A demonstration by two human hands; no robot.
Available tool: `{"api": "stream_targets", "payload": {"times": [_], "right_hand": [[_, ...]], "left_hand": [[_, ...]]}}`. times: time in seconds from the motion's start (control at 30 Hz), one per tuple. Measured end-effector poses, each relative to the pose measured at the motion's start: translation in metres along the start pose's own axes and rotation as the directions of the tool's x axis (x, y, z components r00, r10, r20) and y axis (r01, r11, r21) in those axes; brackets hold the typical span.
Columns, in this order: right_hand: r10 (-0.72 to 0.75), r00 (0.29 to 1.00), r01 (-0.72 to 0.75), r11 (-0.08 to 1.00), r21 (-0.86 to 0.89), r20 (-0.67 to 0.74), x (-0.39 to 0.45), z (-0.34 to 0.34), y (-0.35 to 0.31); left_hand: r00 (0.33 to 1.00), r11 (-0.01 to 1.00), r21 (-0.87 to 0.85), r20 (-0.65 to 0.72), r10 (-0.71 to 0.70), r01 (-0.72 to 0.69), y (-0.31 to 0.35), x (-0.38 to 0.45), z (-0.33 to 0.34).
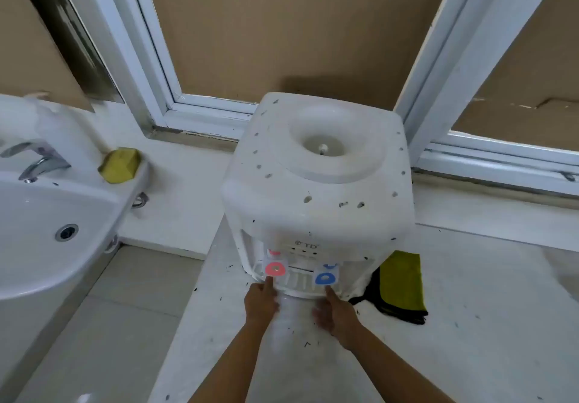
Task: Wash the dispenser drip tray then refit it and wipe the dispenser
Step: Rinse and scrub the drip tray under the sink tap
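Observation:
A white water dispenser [316, 183] stands on a white counter, its red tap [275, 268] and blue tap [325, 278] facing me. The white slotted drip tray [297, 282] sits in its recess under the taps. My left hand [261, 300] reaches in with a straight finger touching the tray's front left edge below the red tap. My right hand [335, 311] does the same at the front right edge below the blue tap. Neither thumb shows, and I see no fingers curled round the tray.
A yellow-green and black cloth [401, 283] lies on the counter just right of the dispenser. At the left is a white sink [47, 233] with a chrome faucet [37, 161] and a yellow sponge [120, 164] on its rim. Window frames stand behind.

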State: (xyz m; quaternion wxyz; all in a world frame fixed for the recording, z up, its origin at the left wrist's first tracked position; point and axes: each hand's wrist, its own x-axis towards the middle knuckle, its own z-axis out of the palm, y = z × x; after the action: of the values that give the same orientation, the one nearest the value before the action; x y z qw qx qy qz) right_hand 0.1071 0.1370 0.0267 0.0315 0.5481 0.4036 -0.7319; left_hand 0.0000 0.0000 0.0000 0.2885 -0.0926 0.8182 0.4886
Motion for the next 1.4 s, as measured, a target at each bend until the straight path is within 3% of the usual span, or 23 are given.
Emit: {"api": "stream_targets", "payload": {"times": [0.1, 0.27, 0.43, 0.57, 0.7, 1.07, 1.4], "right_hand": [[-0.005, 1.0, 0.007, 0.991, 0.137, -0.019, 0.006, 0.003, -0.001], [-0.027, 1.0, 0.024, 0.972, 0.235, 0.011, 0.009, 0.004, 0.003], [-0.047, 0.999, 0.041, 0.96, 0.278, 0.016, 0.005, 0.007, 0.002], [-0.05, 0.998, 0.042, 0.963, 0.267, 0.024, 0.006, 0.007, 0.003], [-0.047, 0.999, 0.042, 0.961, 0.275, 0.014, 0.004, 0.004, 0.012], [-0.112, 0.993, 0.101, 0.971, 0.217, 0.036, -0.041, -0.021, 0.045], [-0.178, 0.983, 0.159, 0.952, 0.26, 0.051, -0.098, -0.041, 0.09]], "left_hand": [[1.0, 0.992, -0.122, 0.016, -0.004, 0.006, 0.001, 0.0, -0.002], [0.998, 0.999, 0.008, 0.039, 0.044, -0.044, -0.002, 0.003, -0.003], [1.0, 0.999, -0.028, 0.01, 0.019, -0.019, -0.001, 0.002, -0.002], [0.998, 1.0, 0.006, 0.048, 0.03, -0.03, -0.003, 0.004, -0.002], [1.0, 0.994, -0.107, 0.022, -0.011, 0.013, -0.01, -0.002, -0.003], [1.0, 0.977, -0.21, 0.008, -0.02, 0.021, -0.043, -0.053, -0.011], [1.0, 0.89, -0.456, 0.01, 0.023, -0.016, -0.073, -0.119, -0.027]]}}
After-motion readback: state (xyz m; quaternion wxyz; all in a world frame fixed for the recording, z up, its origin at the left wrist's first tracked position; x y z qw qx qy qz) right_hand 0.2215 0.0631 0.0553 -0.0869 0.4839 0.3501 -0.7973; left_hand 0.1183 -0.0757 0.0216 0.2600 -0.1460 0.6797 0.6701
